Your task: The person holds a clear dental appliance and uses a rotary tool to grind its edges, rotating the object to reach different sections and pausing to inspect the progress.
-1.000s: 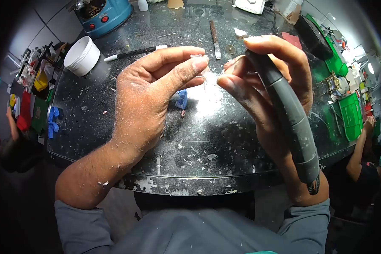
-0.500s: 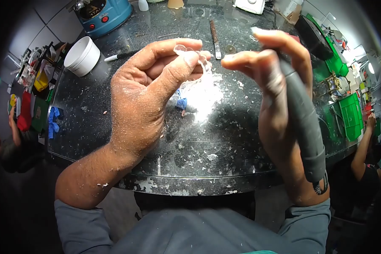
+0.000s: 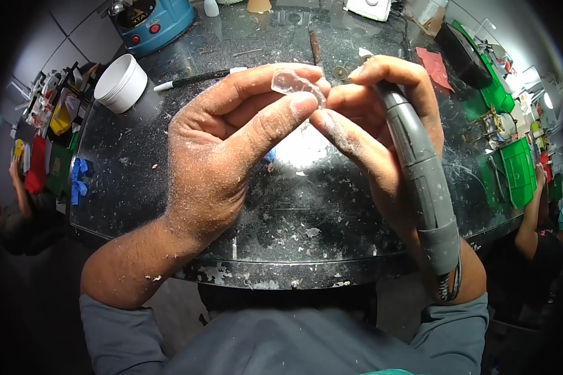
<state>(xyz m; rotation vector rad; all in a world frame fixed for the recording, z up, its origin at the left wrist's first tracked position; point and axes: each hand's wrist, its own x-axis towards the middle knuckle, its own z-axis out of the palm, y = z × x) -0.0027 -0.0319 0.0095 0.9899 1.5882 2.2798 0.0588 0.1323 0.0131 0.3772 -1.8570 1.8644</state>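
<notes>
Single head-worn view, looking forward and down, close over hands (image 3: 306, 137) at dark worktop (image 3: 137, 156)

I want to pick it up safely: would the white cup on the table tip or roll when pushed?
The white cup looks wide and low, so it would likely slide, not tip. It appears thin plastic, probably light. Dust on the table may make it slip easily.

Left hand (image 3: 222, 147): raised at centre, back toward the camera, thumb and forefinger pinched together at their tips, remaining fingers curled behind; skin dusted white. Left forearm: bare, angled up from a grey sleeve (lower left). Right hand (image 3: 381, 131): raised opposite, fingers wrapped closed in a pen-like grip, thumb extended until it meets the left thumb tip. Right forearm: mostly hidden; grey cuff at the wrist.
</notes>
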